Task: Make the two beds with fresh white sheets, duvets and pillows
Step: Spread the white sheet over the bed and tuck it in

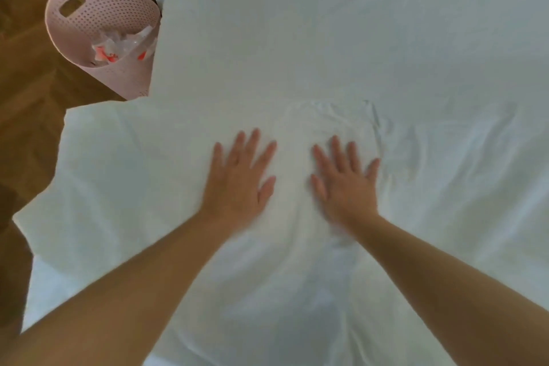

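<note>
A white sheet covers the bed and fills most of the view. On top of it, in the lower half, lies a folded white cloth whose corner hangs over the bed's left edge. My left hand lies flat on this cloth with its fingers spread. My right hand presses flat beside it, a hand's width to the right, near the cloth's wrinkled right edge. Both palms face down and neither holds anything.
A pink perforated basket with crumpled plastic wrappers inside stands on the wooden floor at the upper left, against the side of the bed. The floor runs along the bed's left edge.
</note>
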`<state>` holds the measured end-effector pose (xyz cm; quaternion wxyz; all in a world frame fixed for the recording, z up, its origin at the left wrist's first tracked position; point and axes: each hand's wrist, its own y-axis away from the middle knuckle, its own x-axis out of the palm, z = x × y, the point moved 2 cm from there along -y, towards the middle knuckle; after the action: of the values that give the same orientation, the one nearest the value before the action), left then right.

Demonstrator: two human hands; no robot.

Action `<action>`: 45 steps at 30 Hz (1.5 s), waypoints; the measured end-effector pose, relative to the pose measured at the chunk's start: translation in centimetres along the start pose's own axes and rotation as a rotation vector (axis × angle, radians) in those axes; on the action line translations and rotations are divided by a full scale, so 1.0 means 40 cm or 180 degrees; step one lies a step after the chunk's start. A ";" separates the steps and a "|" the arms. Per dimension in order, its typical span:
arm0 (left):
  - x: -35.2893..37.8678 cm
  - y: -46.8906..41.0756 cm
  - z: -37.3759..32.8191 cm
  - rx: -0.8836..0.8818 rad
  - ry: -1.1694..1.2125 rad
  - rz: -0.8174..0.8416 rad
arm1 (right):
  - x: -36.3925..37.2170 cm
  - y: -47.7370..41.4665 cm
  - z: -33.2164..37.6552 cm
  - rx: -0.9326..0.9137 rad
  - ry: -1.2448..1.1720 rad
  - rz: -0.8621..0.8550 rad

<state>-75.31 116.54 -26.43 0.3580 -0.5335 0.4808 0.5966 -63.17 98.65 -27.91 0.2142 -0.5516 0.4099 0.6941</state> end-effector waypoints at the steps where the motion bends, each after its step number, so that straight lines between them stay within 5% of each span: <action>1: 0.020 0.014 -0.001 0.0030 -0.0091 0.0154 | 0.013 0.023 0.005 -0.0228 0.0087 0.0032; 7: 0.103 0.100 0.140 -0.1308 -0.0490 0.0291 | 0.092 0.110 -0.117 0.0207 0.0223 0.0159; 12: 0.120 0.254 0.036 -0.0598 -0.0318 0.0198 | 0.155 0.256 -0.007 -0.0408 -0.0037 0.0171; 17: 0.152 0.399 0.131 -0.2251 -0.0148 0.0285 | 0.175 0.253 0.018 -0.0350 0.0179 0.0265; 25: 0.160 0.582 0.093 -0.3350 0.0772 0.0310 | 0.196 0.353 0.055 -0.0538 0.0231 0.0715; 31: 0.113 0.756 0.119 -0.4916 0.2491 -0.0630 | 0.183 0.464 0.079 -0.0771 0.0062 0.1007; 40: 0.122 0.701 0.254 -0.4338 0.2507 -0.0166 | 0.168 0.468 0.067 -0.0708 0.0084 0.1005; 45: 0.108 0.695 0.271 -0.4213 0.3269 0.0115 | 0.164 0.468 0.091 -0.0722 -0.0020 0.0989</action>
<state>-105.39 118.71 -25.67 -0.3023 -0.8312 0.1431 0.4442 -81.31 89.85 -27.64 0.0422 -0.5001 0.4086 0.7624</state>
